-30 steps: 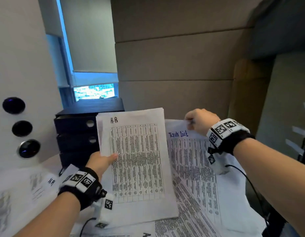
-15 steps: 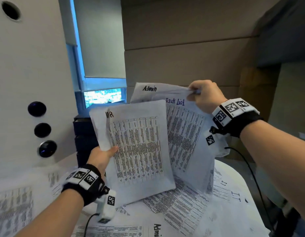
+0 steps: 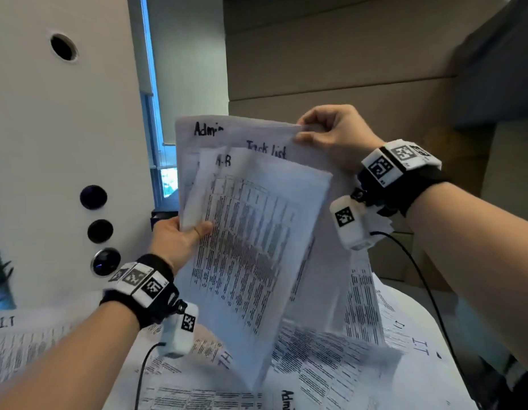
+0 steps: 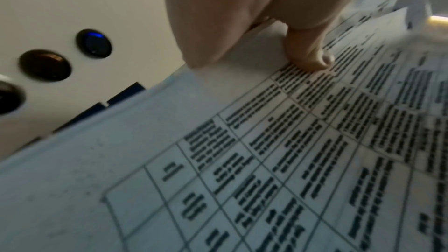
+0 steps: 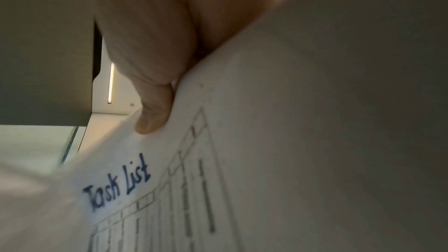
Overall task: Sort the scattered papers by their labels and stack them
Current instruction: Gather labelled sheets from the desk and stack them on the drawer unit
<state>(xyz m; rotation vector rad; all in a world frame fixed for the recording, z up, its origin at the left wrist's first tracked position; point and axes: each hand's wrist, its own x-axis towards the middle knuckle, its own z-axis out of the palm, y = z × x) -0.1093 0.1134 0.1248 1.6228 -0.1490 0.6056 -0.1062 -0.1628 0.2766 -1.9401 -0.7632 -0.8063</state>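
My left hand (image 3: 180, 238) grips the left edge of a printed sheet labelled H-R (image 3: 251, 250), held up and tilted; its thumb (image 4: 308, 53) lies on the table print of the H-R sheet (image 4: 266, 160). Behind it my right hand (image 3: 325, 134) pinches the top edge of sheets raised off the table: one labelled Task List (image 3: 265, 149) and one labelled Admin (image 3: 209, 128) behind. The right wrist view shows my thumb (image 5: 152, 114) on the Task List sheet (image 5: 242, 160). More printed sheets lie scattered on the table (image 3: 360, 380), some marked I.T (image 3: 419, 344).
A white cabinet (image 3: 64, 143) with three round buttons stands at the left. A window strip (image 3: 162, 143) and beige wall panels are behind. Another I.T sheet (image 3: 8, 324) lies at the near left, an Admin sheet (image 3: 288, 400) at the front edge.
My right hand has lifted the Task List and Admin sheets off the table. My left hand has raised the H-R sheet and brought it in front of them.
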